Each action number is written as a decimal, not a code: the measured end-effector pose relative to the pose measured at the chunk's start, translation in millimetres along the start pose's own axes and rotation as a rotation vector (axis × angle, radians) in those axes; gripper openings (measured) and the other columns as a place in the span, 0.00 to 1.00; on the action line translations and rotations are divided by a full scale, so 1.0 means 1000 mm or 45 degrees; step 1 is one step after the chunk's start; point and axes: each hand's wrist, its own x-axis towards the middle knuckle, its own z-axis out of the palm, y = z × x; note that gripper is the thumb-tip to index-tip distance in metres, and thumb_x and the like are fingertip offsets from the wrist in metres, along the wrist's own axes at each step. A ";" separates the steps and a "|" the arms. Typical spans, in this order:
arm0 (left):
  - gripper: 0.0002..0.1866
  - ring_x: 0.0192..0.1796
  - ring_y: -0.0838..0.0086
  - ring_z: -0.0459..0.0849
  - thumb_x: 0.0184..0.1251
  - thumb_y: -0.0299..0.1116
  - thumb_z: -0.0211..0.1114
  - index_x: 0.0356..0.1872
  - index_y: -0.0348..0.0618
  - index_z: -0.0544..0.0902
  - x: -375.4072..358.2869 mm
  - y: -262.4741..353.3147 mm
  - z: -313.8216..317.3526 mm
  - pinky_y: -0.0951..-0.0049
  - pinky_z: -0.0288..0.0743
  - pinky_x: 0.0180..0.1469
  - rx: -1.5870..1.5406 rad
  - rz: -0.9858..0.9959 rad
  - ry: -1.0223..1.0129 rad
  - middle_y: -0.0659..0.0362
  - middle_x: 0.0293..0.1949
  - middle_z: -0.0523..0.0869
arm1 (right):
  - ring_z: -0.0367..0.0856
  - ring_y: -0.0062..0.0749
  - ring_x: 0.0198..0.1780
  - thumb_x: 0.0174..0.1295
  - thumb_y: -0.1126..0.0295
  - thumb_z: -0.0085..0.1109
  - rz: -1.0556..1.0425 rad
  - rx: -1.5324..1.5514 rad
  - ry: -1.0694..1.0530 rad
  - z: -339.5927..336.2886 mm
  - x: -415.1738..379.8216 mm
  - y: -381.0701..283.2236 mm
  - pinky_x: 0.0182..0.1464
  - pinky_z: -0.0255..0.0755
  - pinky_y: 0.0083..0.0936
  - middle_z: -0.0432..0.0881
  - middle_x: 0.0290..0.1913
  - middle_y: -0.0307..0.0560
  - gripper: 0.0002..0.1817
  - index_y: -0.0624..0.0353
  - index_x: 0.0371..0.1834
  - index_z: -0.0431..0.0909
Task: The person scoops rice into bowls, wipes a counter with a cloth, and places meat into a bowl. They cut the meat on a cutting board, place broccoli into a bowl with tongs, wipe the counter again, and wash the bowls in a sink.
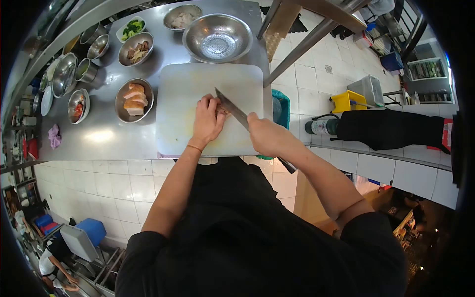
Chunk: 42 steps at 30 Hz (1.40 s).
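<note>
A white cutting board lies on the steel table. On it, my left hand has its fingers curled down over a small pinkish-brown piece of food, mostly hidden by the fingers and the blade. My right hand is closed around the handle of a kitchen knife. The blade slants up and left across the board, its flat side right beside my left fingertips. A steel bowl with chunks of browned meat stands just left of the board.
Beyond the board sit a large perforated steel bowl and a bowl of pale food pieces. Bowls of sliced food and broccoli are further left, near a pink cloth. A green bin stands right of the table.
</note>
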 end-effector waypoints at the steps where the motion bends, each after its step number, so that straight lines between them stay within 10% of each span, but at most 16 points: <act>1: 0.17 0.52 0.50 0.71 0.59 0.33 0.58 0.49 0.39 0.75 0.001 -0.003 0.001 0.53 0.67 0.57 -0.008 -0.005 -0.007 0.46 0.51 0.73 | 0.82 0.69 0.37 0.64 0.75 0.46 0.009 0.001 -0.008 -0.002 0.006 -0.002 0.41 0.75 0.54 0.81 0.33 0.73 0.10 0.70 0.45 0.64; 37: 0.19 0.54 0.50 0.70 0.55 0.34 0.64 0.48 0.40 0.76 -0.009 0.000 0.018 0.55 0.67 0.60 0.013 -0.082 0.128 0.48 0.51 0.76 | 0.84 0.63 0.42 0.65 0.74 0.43 0.084 -0.006 0.015 0.049 0.046 0.022 0.45 0.76 0.54 0.83 0.39 0.68 0.12 0.68 0.49 0.65; 42: 0.21 0.55 0.49 0.69 0.56 0.35 0.64 0.51 0.39 0.75 -0.010 -0.001 0.012 0.53 0.65 0.61 -0.010 -0.096 0.071 0.47 0.54 0.74 | 0.82 0.68 0.39 0.70 0.70 0.41 -0.208 0.146 0.355 0.064 0.057 0.037 0.43 0.73 0.60 0.83 0.36 0.69 0.09 0.63 0.48 0.65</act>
